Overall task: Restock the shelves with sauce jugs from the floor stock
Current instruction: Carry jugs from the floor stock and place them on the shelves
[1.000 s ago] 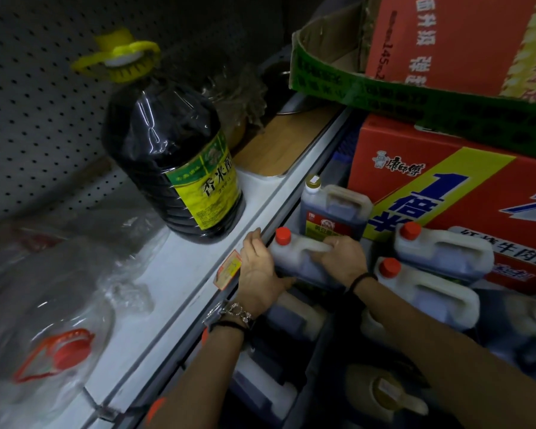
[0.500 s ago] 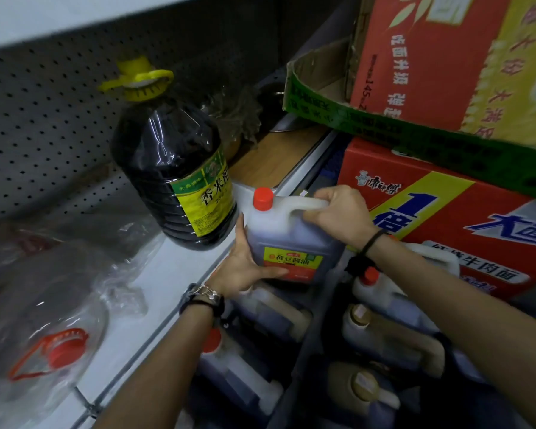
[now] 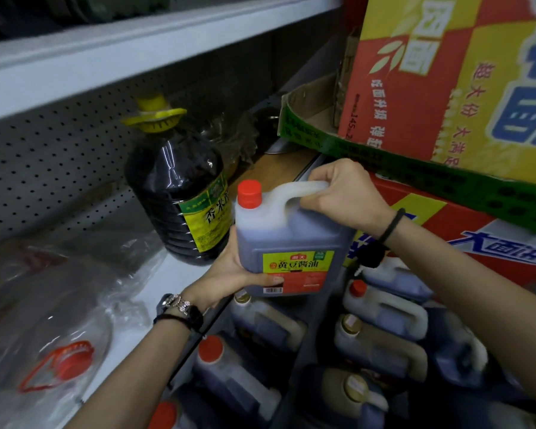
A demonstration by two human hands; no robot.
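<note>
Crinkled clear film lies at eight o'clock in the view, over a clear bottle [image 3: 65,366] with a red ring-pull cap, on the white metal shelf [image 3: 155,286]. Behind it runs a grey pegboard back [image 3: 59,156]. Next along stands a round, ribbed vinegar bottle [image 3: 180,205], dark and glossy, with a yellow cap.

At its four o'clock, just off the shelf lip and clear of the floor, hangs the soy sauce jug [image 3: 291,243]. It is a squarish jug of frosted plastic with a red screw cap, a moulded handle and a yellow-and-red label. The left grip [image 3: 229,274] cups its lower corner at seven o'clock, thumb pressed across the label. The right grip [image 3: 344,193] is curled tight round the rear of the handle at one o'clock.

Dark sauce fills it almost to the shoulder, so I'd judge it heavy and smooth-walled. It is best carried by the handle with a palm under the base.

Below, at five o'clock, more floor jugs [image 3: 384,311] lie packed together. Printed noodle cartons [image 3: 446,88] are stacked at two o'clock.
</note>
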